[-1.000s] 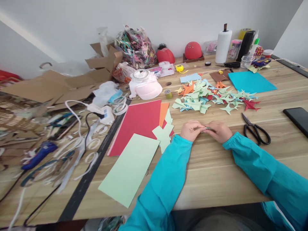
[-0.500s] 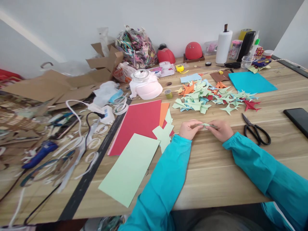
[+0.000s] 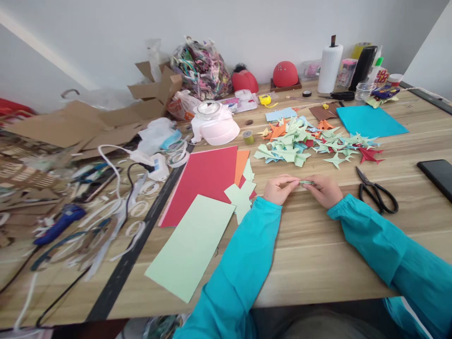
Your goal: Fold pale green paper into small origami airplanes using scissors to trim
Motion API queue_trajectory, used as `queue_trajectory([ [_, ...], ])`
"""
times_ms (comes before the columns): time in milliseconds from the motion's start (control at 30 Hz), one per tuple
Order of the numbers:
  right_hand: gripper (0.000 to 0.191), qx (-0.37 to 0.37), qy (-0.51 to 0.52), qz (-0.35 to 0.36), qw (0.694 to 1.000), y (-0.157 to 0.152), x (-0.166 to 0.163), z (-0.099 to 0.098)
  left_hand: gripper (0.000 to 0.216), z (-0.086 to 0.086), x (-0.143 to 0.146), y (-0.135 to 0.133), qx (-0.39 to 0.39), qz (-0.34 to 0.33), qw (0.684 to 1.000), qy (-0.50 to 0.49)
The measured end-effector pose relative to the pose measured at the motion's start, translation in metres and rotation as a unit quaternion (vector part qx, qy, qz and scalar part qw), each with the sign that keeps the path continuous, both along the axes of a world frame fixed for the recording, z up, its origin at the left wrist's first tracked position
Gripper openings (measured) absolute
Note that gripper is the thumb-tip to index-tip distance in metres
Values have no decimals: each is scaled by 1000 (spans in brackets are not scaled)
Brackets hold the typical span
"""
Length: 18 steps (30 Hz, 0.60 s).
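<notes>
Between my two hands is a small folded piece of light green paper [image 3: 305, 182], seen almost edge-on. My left hand [image 3: 280, 188] pinches its left end between thumb and fingers. The right end is pinched by my right hand [image 3: 325, 189]. Most of the paper is hidden by the fingertips. Just beyond the hands lies a heap of folded paper shapes [image 3: 291, 140] in green, orange, blue and red. To the left of my left hand are light green paper cutouts [image 3: 242, 200]. Black-handled scissors [image 3: 377, 190] rest to the right of my right hand.
A light green sheet [image 3: 190, 247] and red paper [image 3: 205, 183] lie left of my left arm. Farther left are a white power strip [image 3: 158, 167], cords and a blue glue gun [image 3: 61, 225]. A phone [image 3: 438, 176] lies at the right; a blue sheet [image 3: 370, 121] lies behind.
The folded paper has tilted slightly between my fingertips, and its layered edge shows more now. Both hands stay in nearly the same place.
</notes>
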State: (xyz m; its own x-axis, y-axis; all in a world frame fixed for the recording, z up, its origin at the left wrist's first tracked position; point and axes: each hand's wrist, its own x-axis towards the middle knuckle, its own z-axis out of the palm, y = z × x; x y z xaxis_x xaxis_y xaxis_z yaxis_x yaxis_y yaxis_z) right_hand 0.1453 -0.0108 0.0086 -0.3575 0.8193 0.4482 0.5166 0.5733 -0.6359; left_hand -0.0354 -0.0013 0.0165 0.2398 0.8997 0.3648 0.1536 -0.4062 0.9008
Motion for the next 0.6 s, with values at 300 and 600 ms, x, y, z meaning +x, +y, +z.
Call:
queue_trajectory([
  [300,26,-20,12,25,999,-2,-1,3,16,1,2,0,-37,-1,999,-13],
  [600,28,-99,154,15,983,-4,-5,9,39,-6,14,-5,-43,-11,999,-25],
])
